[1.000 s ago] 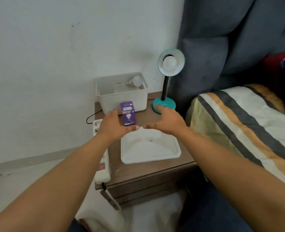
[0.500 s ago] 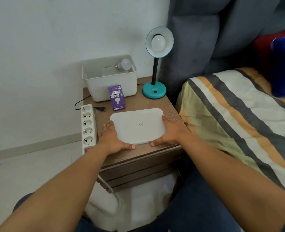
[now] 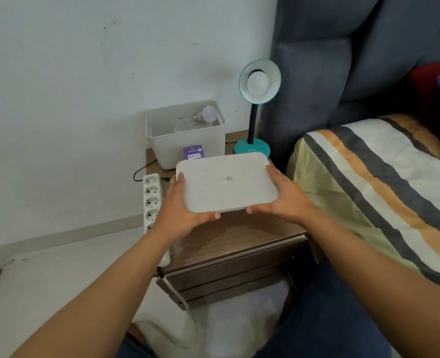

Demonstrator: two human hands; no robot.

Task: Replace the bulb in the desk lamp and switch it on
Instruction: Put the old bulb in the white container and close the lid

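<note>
A teal desk lamp [image 3: 252,146] stands at the back right of the wooden nightstand [image 3: 234,244], unlit, with a white bulb [image 3: 258,82] in its shade. A loose white bulb [image 3: 206,115] lies in the open white bin [image 3: 187,148] behind. A purple bulb box [image 3: 193,152] stands in front of the bin, partly hidden. I hold a flat white lid [image 3: 226,184] above the nightstand, my left hand [image 3: 181,210] gripping its left edge and my right hand [image 3: 282,200] its right edge.
A white power strip [image 3: 151,200] lies along the nightstand's left edge, with a black cable running to it. A bed with a striped cover [image 3: 384,182] is on the right, and a grey padded headboard [image 3: 342,60] rises behind the lamp.
Both hands came back from the bulb box and lamp base, took the white lid by its sides and lifted it off the nightstand. It now hides most of the box.
</note>
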